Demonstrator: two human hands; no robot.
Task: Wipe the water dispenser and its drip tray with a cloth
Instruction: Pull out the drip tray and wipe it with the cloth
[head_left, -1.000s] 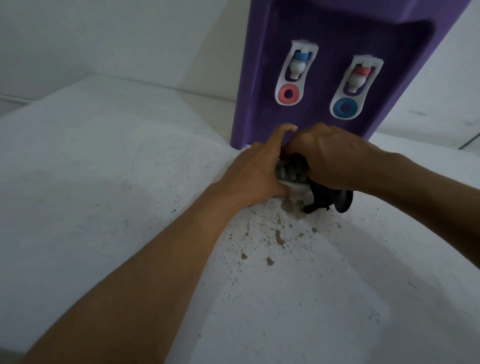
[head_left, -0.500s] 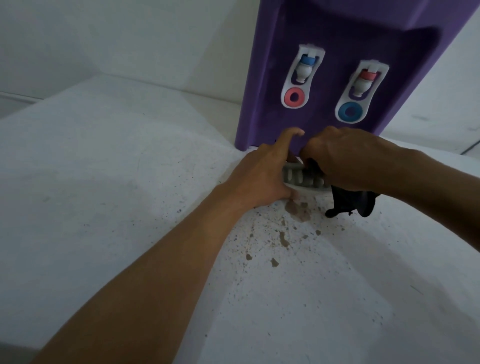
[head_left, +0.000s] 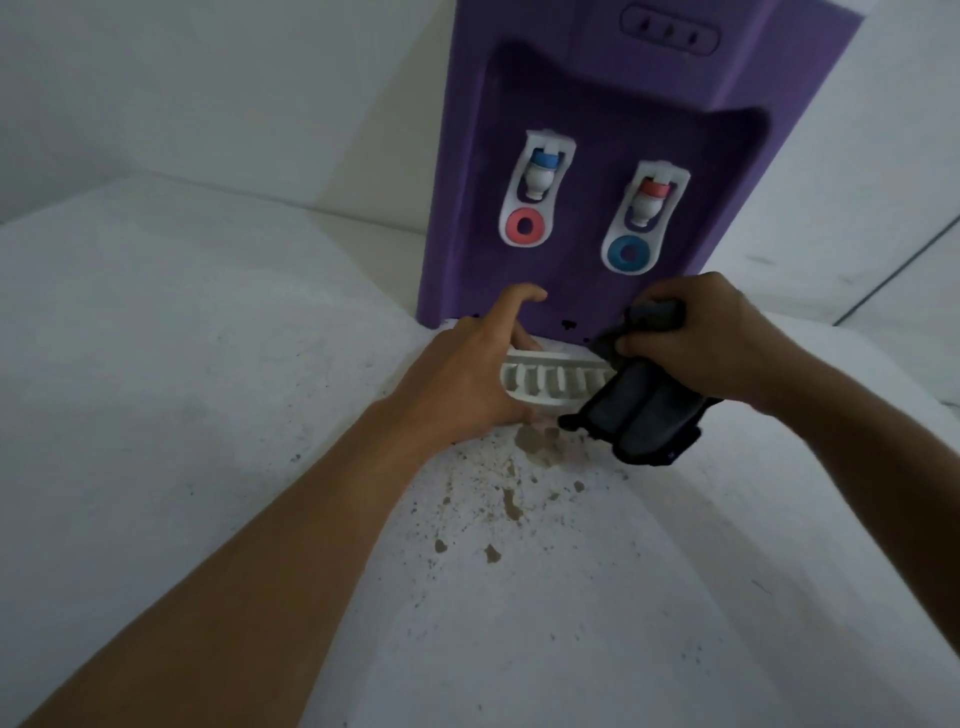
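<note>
A purple water dispenser stands at the back with two white taps above a red ring and a blue ring. At its foot lies the white slotted drip tray. My left hand grips the tray's left end, forefinger raised against the dispenser's base. My right hand holds a dark cloth bunched in the fist, and the cloth hangs over the tray's right end, hiding it.
The white counter carries brown stains and dark specks just in front of the tray. White walls meet in a corner behind the dispenser on the left. A counter edge or seam runs at the far right.
My right hand with the cloth has shifted right off the tray's middle, uncovering the white slots. The view has tilted up, showing more of the dispenser. My left hand stays on the tray.
</note>
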